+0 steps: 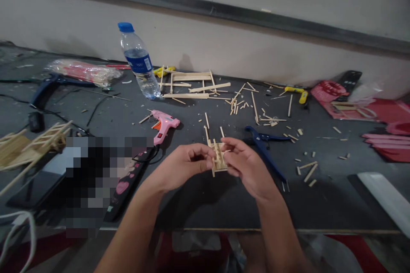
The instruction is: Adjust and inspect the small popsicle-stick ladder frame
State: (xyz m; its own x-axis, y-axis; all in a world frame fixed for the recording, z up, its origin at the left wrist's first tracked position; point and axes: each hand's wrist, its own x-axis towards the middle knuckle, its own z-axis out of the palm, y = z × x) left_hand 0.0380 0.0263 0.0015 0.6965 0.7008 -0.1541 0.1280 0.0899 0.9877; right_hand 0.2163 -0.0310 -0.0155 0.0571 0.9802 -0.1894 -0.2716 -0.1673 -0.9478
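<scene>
A small model of pale wooden sticks (219,163), shaped like a little chair or platform with long sticks rising at the back, is between my hands just above the dark table. My left hand (188,162) pinches its left side with thumb and fingertips. Curled round the right side are the fingers of my right hand (243,164), which hide that edge. A pink glue gun (164,126) lies to the left, beyond my left hand. To the right, a blue hand saw (267,153) lies behind my right forearm.
A water bottle (139,66) stands at the back beside a larger stick frame (192,77). Cut stick pieces (237,104) are scattered across the table (198,209). A second blue saw (45,87), red packaging (349,106) and a stick model (41,143) lie around the sides.
</scene>
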